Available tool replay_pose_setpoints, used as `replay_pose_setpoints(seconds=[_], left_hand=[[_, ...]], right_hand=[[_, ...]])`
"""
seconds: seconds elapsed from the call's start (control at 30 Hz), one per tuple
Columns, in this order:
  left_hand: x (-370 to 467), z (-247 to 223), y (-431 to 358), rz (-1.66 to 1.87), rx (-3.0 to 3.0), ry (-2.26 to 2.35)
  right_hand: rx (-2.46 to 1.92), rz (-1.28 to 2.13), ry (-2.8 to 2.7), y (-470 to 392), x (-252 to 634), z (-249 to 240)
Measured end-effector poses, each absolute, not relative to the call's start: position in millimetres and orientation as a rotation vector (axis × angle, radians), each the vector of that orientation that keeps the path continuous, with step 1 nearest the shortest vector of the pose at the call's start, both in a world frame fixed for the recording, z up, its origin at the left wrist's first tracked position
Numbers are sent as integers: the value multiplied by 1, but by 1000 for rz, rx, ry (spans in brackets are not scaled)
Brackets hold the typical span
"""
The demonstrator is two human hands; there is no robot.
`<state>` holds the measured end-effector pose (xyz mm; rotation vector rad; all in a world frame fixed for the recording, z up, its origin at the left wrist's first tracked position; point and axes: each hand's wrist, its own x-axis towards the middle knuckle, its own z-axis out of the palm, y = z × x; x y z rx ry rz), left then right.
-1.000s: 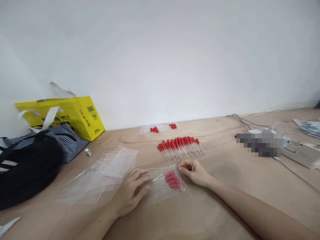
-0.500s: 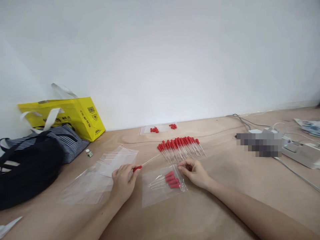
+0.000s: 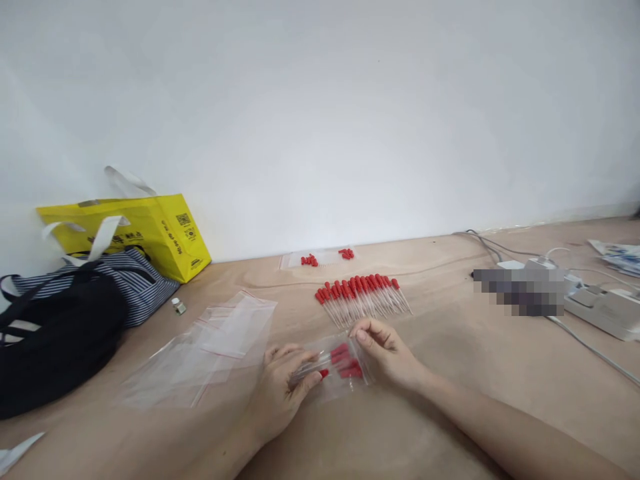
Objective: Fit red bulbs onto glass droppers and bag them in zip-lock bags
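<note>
Red-bulbed, a dropper (image 3: 325, 373) is held by the left hand (image 3: 281, 385) over the bag (image 3: 334, 392), bulb toward the right hand (image 3: 386, 348). Between the hands the bag is laid, its far corner pinched by the right.

Bare tabletop (image 3: 450, 333) lets my right hand (image 3: 387, 353) slide rightward until the power strip (image 3: 607, 312). Straight ahead, the red-capped droppers (image 3: 353, 287) block me; leftward, flat plastic bags (image 3: 225, 337) lie beside my left hand (image 3: 283, 387).
</note>
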<state>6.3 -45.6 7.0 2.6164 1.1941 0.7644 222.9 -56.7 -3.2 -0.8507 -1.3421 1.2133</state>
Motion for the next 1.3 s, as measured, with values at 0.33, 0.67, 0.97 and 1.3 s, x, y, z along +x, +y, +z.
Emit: replay_pose_setpoints(seconds=[0.33,0.67,0.97,1.3], left_hand=[[9,-8,-47,599,2830,829],[5,-1,-46,548,2726,933],[-4,8,-47,513,2576,1074],[-18,11,-42,375,2504,1122]], right_hand=[[-666,248,-2521,-84,215,-1],[-590,-297,-2622,-74,217,1],[-898,-54,-2422,-56,258,11],[-1159,209,-2400,-31,312,6]])
